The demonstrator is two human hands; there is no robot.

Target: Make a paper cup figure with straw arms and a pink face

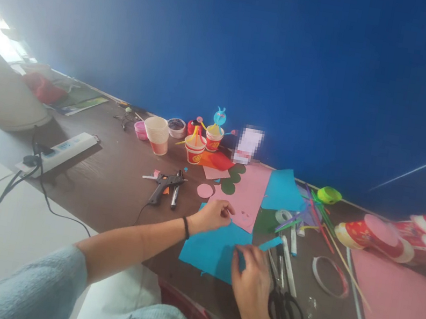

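Observation:
My left hand (214,217), with a black band at the wrist, is over the upper edge of the blue sheet (208,248), beside the pink paper (248,195). Its fingers are curled together; whatever they may pinch is too small to make out. My right hand (253,275) hovers at the sheet's right edge, thumb apart from the fingers, nothing visible between them. Small pink scraps (245,215) lie on the pink paper near both hands. Black-handled scissors (286,308) rest right of my right hand, near a blue strip (271,244).
A glue gun (163,185) and marker (174,196) lie to the left, near stacked paper cups (157,134). Decorated cups (194,148) stand behind. A power strip (59,153) trails cords. Pipe cleaners (321,216), a tape roll (330,277) and red cups (375,236) are at right.

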